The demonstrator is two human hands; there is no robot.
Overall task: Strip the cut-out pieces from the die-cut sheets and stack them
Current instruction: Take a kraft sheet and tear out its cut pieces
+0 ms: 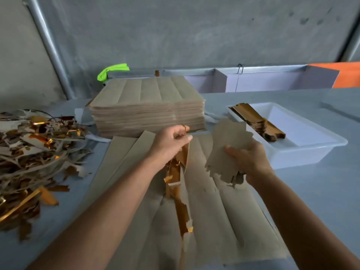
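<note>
We note the left hand [171, 141] pinching a torn gold-backed waste strip [180, 191] at centre; the right hand [246, 156], at 3 o'clock, grips light, tear-prone cut-out pieces [228, 147]. We advise holding by edges.

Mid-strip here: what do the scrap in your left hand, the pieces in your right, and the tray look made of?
Scrap strip in the left hand: thin card, probably, shiny gold foil face, dull grey-brown back; it tears raggedly. Cut-out pieces in the right hand: same matte grey-brown card, seemingly. Tray: likely plastic, translucent white, smooth moulded rim.
</note>
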